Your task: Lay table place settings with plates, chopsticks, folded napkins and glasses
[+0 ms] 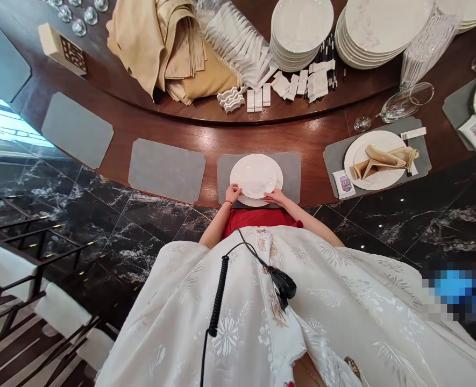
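At lower centre of the frame, a left hand (233, 194) and a right hand (276, 198) hold a white porcelain plate (254, 175) by its rim from either side, fingers close together and curved over the smooth glazed edge. That plate sits off-centre on a wider white plate (254, 202), both lying on a matte grey placemat (289, 177) with rounded corners, at the edge of a curved, polished dark-wood counter (221, 129). Thin red cord bracelet (228, 202) on the left wrist. Right of centre, a tan cloth napkin (385, 161) lies pleated on another white plate (377, 180). Upper centre: stacked white plates (300, 32) and a heap of folded tan napkins (157, 43). Below the counter, black veined marble floor (149, 215). White floral brocade robe (262, 322) fills the lower frame, a coiled black cord (217, 290) lying across it.
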The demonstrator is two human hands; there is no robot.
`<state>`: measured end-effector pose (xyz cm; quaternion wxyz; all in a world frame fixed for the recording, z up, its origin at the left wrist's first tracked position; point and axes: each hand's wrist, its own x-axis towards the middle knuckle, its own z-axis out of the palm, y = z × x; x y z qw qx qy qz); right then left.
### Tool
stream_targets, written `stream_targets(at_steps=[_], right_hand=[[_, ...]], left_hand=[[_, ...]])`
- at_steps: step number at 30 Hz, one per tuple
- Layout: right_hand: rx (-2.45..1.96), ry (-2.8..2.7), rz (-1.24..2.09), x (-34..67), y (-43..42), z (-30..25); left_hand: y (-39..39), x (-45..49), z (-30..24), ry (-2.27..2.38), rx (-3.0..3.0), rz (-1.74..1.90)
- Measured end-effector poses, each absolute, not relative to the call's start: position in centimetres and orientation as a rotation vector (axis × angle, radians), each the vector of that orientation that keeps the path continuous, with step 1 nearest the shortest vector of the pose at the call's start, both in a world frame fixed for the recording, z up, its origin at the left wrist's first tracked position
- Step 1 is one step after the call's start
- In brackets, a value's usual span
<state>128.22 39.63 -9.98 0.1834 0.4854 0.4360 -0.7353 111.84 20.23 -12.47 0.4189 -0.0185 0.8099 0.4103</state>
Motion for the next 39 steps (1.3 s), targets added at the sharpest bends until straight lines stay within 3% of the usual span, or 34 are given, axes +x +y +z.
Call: stream_targets(at_steps=[13, 21, 29, 39], right_hand=[[1.422, 1.357, -1.599, 127.1, 39.7, -10.9], [1.442, 1.418, -1.518, 128.3, 42.6, -11.1], [1.621, 2.118, -1.070, 128.6, 45.5, -11.4], [1.509, 2.141, -1.058, 127.0, 45.6, -11.1]], left_hand=[[19.6, 111.4, -12.5, 2.212, 0.155, 0.873], [18.7, 110.6, -11.5, 2.321, 0.190, 0.755], [18.8, 109.7, -11.9, 2.340, 0.025, 0.912], [18.5, 109.6, -11.8, 2.293, 0.077, 0.892]])
